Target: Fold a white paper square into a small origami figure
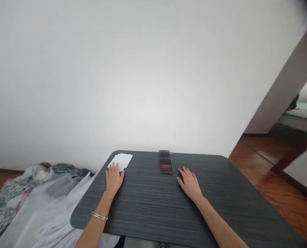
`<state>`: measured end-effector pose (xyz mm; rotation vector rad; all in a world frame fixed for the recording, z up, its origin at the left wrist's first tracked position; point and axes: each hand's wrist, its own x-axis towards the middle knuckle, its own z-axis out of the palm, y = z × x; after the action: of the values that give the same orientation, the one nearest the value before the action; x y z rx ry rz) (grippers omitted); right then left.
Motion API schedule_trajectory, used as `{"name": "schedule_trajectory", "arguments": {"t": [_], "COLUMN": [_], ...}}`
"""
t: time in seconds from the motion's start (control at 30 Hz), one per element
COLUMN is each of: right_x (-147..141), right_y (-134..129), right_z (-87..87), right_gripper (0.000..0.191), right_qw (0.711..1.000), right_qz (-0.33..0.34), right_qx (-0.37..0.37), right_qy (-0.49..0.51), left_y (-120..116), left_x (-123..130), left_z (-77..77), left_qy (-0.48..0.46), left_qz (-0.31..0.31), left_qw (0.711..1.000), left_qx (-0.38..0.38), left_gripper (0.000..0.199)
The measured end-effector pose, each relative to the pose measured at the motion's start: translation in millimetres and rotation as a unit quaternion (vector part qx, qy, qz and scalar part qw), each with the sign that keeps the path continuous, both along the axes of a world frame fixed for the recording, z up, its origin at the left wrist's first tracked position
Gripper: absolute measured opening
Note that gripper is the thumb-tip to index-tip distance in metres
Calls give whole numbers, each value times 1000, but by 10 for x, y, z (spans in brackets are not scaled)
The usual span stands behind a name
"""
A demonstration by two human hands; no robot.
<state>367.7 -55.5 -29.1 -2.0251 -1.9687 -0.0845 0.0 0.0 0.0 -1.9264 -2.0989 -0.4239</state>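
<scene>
My left hand [113,179] lies flat with its fingers spread, the fingertips on the near edge of a small stack of white paper sheets [122,160] at the table's far left. A bangle circles that wrist. My right hand [190,183] rests palm down on the dark table [148,199], fingers stretched out and holding nothing. Just left of its fingertips, and apart from them, is a phone-sized object [166,167] with a dark and reddish face. Pixelation blurs most of it, so its kind is unclear.
A white wall [153,75] rises behind the table's far edge. Clothes and pale fabric [52,193] are heaped at the left, beside and below the table. To the right are a reddish-brown floor [277,182] and a doorway with part of a bed [305,111] beyond.
</scene>
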Motion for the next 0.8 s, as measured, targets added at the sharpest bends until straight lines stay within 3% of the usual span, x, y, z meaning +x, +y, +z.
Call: {"name": "schedule_trajectory", "arguments": {"t": [0.17,0.4,0.8], "right_x": [37,58,68], "right_y": [-22,-53,-62], "right_z": [9,15,34], "right_gripper": [46,46,47], "right_qw": [1000,1000,1000], "right_qz": [0,2,3], "right_qx": [1,3,-2], "right_qy": [9,28,27], "left_y": [38,15,40], "left_x": [-34,-6,-128], "left_z": [-41,-30,53], "left_qy": [2,19,-61], "left_qz": [-3,-62,-134], "left_qw": [1000,997,989], "left_qx": [11,31,10], "left_gripper": [53,41,35]}}
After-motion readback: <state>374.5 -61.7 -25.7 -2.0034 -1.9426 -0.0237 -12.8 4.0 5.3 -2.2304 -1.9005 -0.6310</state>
